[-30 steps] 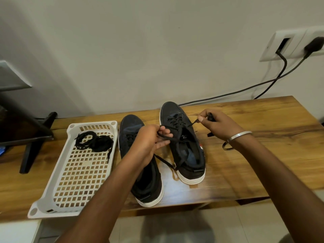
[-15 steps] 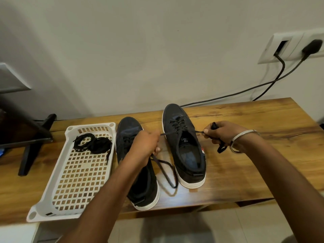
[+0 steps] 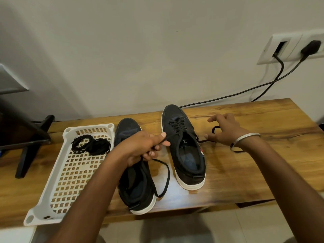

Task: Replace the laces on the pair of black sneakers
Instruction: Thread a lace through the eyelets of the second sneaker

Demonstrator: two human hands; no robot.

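On the table [image 3: 263, 163], the right sneaker [image 3: 184, 148] is laced. The left hand [image 3: 142, 148] pinches one lace end [image 3: 164, 174]; the right hand [image 3: 224, 130], fingers [image 3: 213, 118] spread, holds nothing beside the other end [image 3: 214, 129]. Regrip that end, then pull both evenly so the crossings tighten alike.

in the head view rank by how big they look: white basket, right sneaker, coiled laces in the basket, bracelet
1. white basket
2. right sneaker
3. coiled laces
4. bracelet, though its apparent size is close to the laces, so that order is unsure.
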